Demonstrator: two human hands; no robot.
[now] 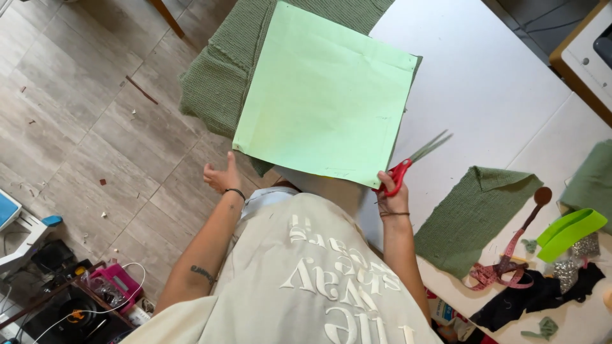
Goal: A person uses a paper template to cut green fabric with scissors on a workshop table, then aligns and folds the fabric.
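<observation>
With our right hand (392,194) gripping the red-handled scissors (411,165) at the light green paper pattern's (325,95) near edge on the green fabric (220,76), our left hand (222,177), open and empty, should steady both layers on the worktop (484,76).

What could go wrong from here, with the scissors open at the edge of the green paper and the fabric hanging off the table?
The right hand holds red-handled scissors with blades apart beside the light green paper; unpinned paper could shift on the green fabric and skew a cut. The fabric overhangs the white table edge, so it may slide toward the floor. The left hand hangs free off the table, steadying nothing.
</observation>
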